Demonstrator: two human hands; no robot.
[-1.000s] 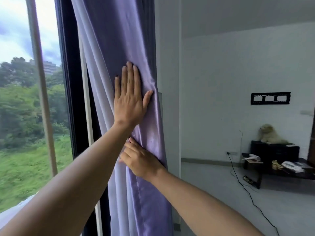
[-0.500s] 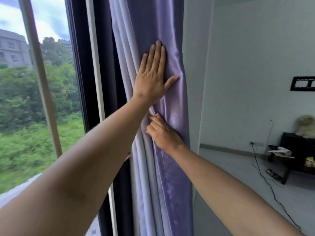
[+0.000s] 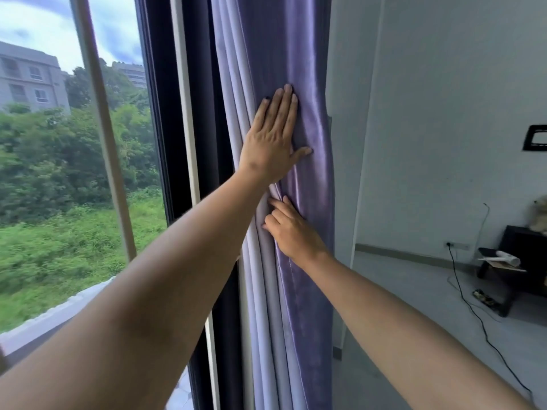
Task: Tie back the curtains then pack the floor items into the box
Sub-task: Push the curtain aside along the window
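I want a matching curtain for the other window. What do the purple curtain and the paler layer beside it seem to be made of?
The gathered purple curtain looks like a satin-type woven fabric, likely synthetic: it shows bright glossy streaks along its folds. The pale lilac layer beside it looks matte, possibly a lining; the fibre cannot be told. The left hand lies flat on the purple cloth.

curtain (image 3: 307, 69): purple, satin sheen, gathered into a narrow vertical bunch of folds
lining: paler lilac pleats on the bunch's window side
pose: hangs straight, pinched tighter at mid-height
place: between window frame (image 3: 154, 113) and wall, just right of frame
state: no tie-back visible around it
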